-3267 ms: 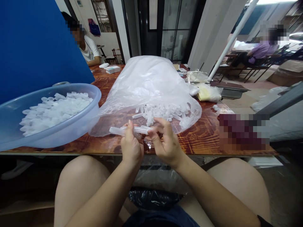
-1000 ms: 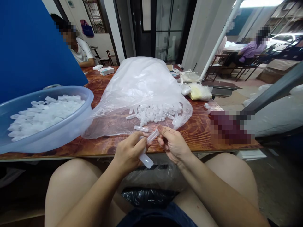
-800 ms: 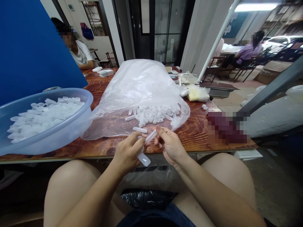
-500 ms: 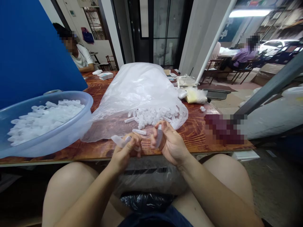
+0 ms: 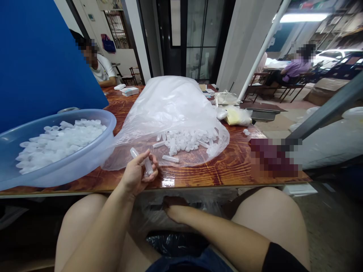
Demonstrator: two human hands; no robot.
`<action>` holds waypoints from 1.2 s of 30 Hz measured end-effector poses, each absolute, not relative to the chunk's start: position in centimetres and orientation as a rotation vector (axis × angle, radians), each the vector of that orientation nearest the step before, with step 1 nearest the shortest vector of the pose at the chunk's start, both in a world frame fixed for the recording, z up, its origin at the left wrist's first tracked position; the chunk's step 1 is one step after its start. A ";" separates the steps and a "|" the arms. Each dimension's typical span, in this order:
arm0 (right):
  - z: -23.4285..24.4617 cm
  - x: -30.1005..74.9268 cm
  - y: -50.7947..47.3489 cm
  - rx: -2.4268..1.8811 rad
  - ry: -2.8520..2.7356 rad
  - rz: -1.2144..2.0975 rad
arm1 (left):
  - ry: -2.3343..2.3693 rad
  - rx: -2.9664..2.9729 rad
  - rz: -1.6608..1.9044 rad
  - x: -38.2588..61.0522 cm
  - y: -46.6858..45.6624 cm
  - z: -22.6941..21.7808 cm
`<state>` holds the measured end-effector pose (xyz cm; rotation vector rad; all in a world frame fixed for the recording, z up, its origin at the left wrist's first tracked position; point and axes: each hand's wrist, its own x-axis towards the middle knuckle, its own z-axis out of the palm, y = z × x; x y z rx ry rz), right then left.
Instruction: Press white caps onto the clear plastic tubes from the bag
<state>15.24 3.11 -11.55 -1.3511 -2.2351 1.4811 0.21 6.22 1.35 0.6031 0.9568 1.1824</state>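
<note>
My left hand (image 5: 141, 168) is over the table's front edge, its fingers curled around a clear plastic tube (image 5: 148, 166). A tube end also sticks out past the thumb; whether it is the same piece I cannot tell. Lower down, below the tabletop and between the knees, my right hand (image 5: 174, 209) is in shadow near clear plastic sheeting, with its fingers mostly hidden. One capped-looking tube (image 5: 170, 158) lies alone on the bag's edge. Behind it, a pile of small translucent pieces (image 5: 184, 141) spills from the mouth of a big clear bag (image 5: 170, 98).
A blue basin (image 5: 112, 122) heaped with translucent pieces stands at the left, before a blue panel (image 5: 48, 56). Yellow and clear packets (image 5: 238, 115) lie at the right. A slanting metal bar (image 5: 320, 109) crosses the right side. People sit farther back.
My right hand has dropped from above the table to below its edge; the tube it held no longer shows. My left hand has turned palm inward, still holding a tube.
</note>
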 end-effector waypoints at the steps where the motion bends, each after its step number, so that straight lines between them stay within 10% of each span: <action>1: -12.2 15.3 3.6 -1.370 -2.299 1.417 | 0.960 0.604 1.158 0.2 6.2 1.3; 12: -2.1 18.2 5.3 -0.558 -2.558 1.711 | 0.919 0.665 1.246 0.5 6.0 1.7; 21: -1.8 25.0 15.5 -1.176 -2.286 0.035 | 0.820 0.643 1.206 3.7 5.9 1.4; 36: -0.2 23.0 11.8 -0.839 -1.967 0.472 | 0.820 0.430 1.490 4.7 6.0 0.8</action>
